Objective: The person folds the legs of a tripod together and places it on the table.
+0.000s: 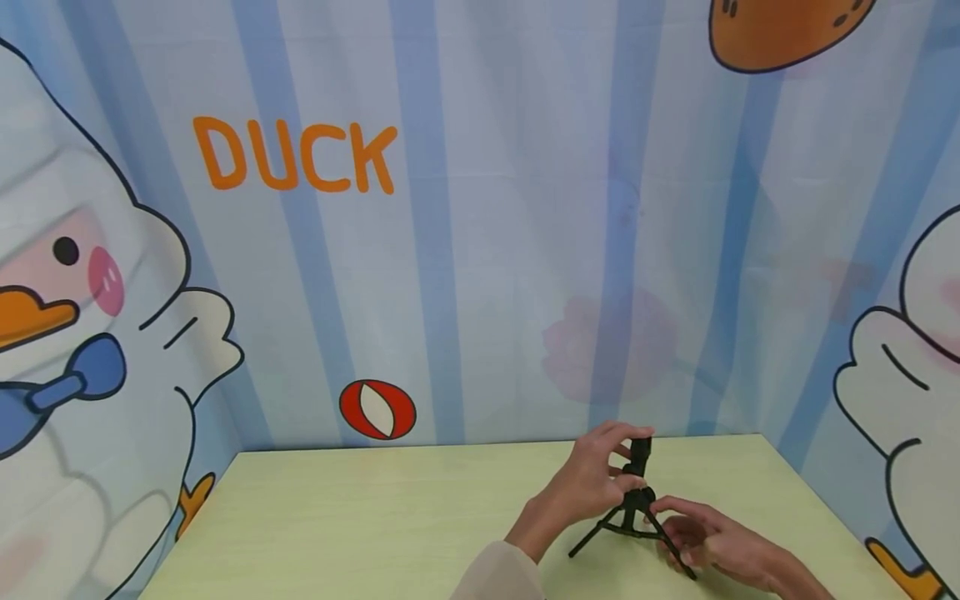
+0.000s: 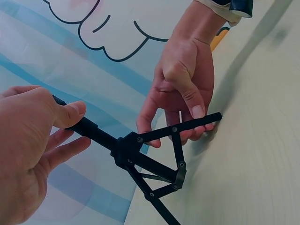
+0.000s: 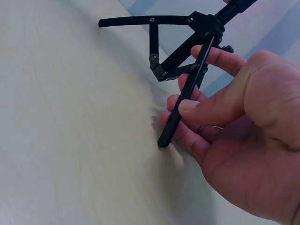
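A small black tripod (image 1: 632, 502) stands at the right part of the table, its legs spread and joined to the centre post by hinged braces. My left hand (image 1: 592, 477) holds the upper column, with the thumb against it in the left wrist view and the fingers around the top. On the other side, my right hand (image 1: 723, 546) pinches one leg (image 3: 187, 91) between thumb and fingers, close to the leg's lower end. Another leg (image 3: 126, 21) reaches out to the left in the right wrist view.
The pale yellow table (image 1: 360, 517) runs back to a blue striped curtain (image 1: 487, 250) printed with ducks and lettering. More printed curtain borders the table's left and right sides. A sleeve (image 1: 501, 573) covers the left forearm.
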### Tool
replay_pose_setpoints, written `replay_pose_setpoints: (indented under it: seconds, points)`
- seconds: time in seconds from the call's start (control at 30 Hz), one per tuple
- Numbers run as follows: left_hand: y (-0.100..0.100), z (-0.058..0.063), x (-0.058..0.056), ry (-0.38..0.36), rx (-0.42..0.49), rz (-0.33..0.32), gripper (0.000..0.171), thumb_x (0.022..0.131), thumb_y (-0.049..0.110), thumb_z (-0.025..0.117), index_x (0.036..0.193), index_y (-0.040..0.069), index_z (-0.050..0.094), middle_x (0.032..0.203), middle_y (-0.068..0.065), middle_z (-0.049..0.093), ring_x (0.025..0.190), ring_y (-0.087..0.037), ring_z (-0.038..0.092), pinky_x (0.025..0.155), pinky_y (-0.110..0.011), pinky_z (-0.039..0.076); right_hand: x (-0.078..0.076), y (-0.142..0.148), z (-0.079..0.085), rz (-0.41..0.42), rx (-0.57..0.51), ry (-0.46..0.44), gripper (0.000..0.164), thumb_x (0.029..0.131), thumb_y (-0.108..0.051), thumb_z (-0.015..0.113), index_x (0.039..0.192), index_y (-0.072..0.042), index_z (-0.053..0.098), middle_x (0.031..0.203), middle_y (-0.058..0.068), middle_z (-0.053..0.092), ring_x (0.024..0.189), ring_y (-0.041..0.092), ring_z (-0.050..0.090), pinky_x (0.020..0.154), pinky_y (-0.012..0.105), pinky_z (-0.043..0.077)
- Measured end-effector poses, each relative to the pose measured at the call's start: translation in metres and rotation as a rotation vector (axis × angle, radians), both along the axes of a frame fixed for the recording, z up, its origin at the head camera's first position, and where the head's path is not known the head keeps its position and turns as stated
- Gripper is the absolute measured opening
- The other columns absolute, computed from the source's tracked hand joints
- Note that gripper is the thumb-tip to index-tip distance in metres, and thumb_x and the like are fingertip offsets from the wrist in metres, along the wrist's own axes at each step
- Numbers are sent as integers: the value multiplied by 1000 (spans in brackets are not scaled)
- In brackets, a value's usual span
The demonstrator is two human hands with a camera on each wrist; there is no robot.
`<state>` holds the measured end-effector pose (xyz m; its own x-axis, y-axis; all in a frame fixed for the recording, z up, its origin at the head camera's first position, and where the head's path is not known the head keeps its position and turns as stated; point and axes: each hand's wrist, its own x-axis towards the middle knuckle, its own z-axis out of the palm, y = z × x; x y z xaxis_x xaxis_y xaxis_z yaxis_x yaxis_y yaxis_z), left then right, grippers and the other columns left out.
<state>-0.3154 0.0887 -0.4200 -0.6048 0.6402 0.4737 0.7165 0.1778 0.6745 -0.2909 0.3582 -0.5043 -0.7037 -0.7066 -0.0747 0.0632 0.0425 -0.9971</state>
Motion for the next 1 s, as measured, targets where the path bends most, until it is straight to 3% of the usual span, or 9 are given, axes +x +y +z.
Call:
replay_pose_setpoints:
  seconds: [0.17, 0.3, 0.5, 0.73, 1.0]
  points:
    - [-1, 1, 0, -9, 1, 3, 64, 93, -6, 74, 149, 19, 54, 139, -4, 54, 110, -6, 62, 81, -10, 54, 3, -4, 3, -25, 12, 71, 55, 101, 8, 51, 144, -25, 57, 121, 11, 65, 108, 23, 63, 83, 34, 47]
    - [-2, 1, 0, -13, 1, 8, 64, 94, -6, 73, 149, 19, 54, 139, -3, 53, 111, -7, 62, 81, -10, 54, 4, -4, 4, -41, 33, 88, 50, 104, 4, 52, 144, -27, 58, 125, 13, 63, 111, 25, 63, 86, 35, 50]
    - [-1, 1, -1, -20, 10, 4, 65, 93, -7, 73, 149, 19, 54, 139, -4, 53, 111, -6, 62, 80, -10, 55, 3, -1, 2, -12, 35, 83, 51, 102, 7, 50, 149, -14, 55, 125, 17, 63, 110, 27, 65, 85, 34, 53]
    - [-1, 1, -1, -13, 17, 3, 65, 92, -8, 74, 148, 18, 55, 138, -3, 54, 109, -6, 62, 79, -10, 55, 1, 0, 1, 5, 29, 71, 58, 99, 11, 49, 146, -22, 58, 121, 16, 65, 100, 25, 65, 81, 32, 51]
    - [-1, 1, -1, -3, 16, -3, 65, 92, -7, 74, 148, 18, 55, 138, -4, 54, 108, -5, 62, 79, -10, 55, 3, -2, 2, -8, 26, 103, 65, 92, 15, 48, 144, -23, 59, 117, 15, 66, 89, 19, 61, 74, 31, 49]
